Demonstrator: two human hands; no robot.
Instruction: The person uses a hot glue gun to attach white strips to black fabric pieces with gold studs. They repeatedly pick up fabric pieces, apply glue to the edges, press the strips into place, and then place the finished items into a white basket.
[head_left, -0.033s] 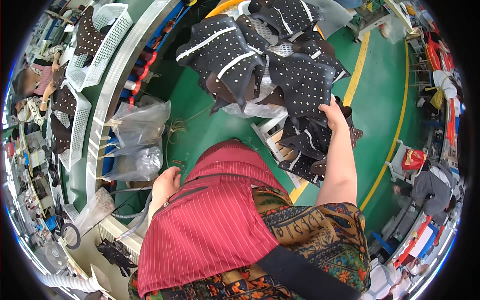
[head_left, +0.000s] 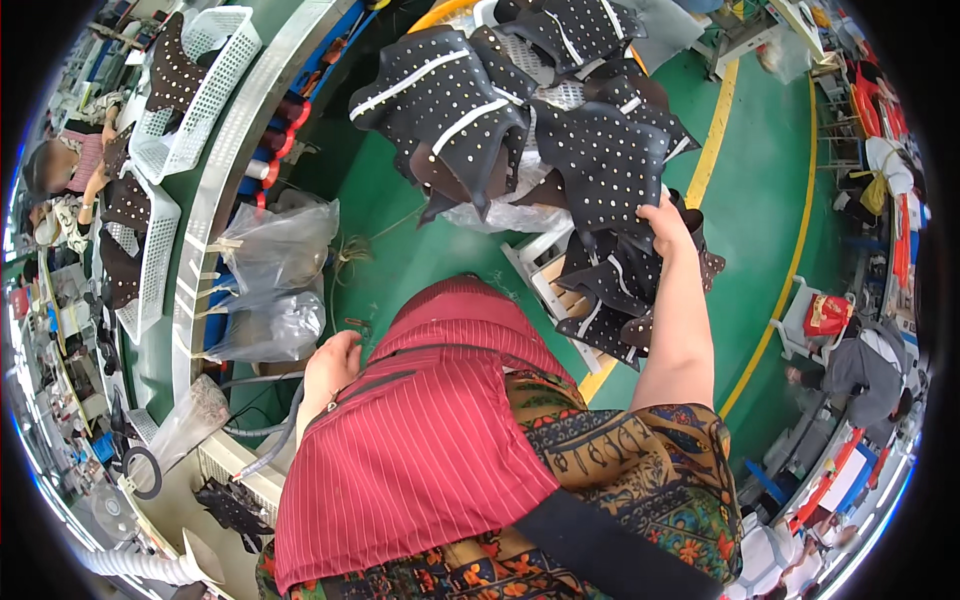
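Note:
My right hand [head_left: 667, 224] pinches the lower right edge of a black cut fabric piece [head_left: 600, 160] with rows of white dots. That piece lies on a pile of similar dotted pieces [head_left: 440, 90], some crossed by white strips, heaped over a white perforated basket [head_left: 565, 95]. More dotted pieces [head_left: 605, 290] hang below my right hand, over a small white-framed stand [head_left: 540, 280]. My left hand [head_left: 333, 366] is down beside my red striped apron [head_left: 420, 430], its fingers loosely bent and apart from the pile. No object shows in it; its thumb side is partly hidden.
At left runs a metal-edged bench [head_left: 215, 180] with white perforated baskets [head_left: 215, 90], thread spools [head_left: 265, 170] and hanging clear plastic bags [head_left: 275, 250]. A beige bin [head_left: 230, 470] stands lower left. Yellow lines [head_left: 795, 300] cross the green floor. Other people work at both sides.

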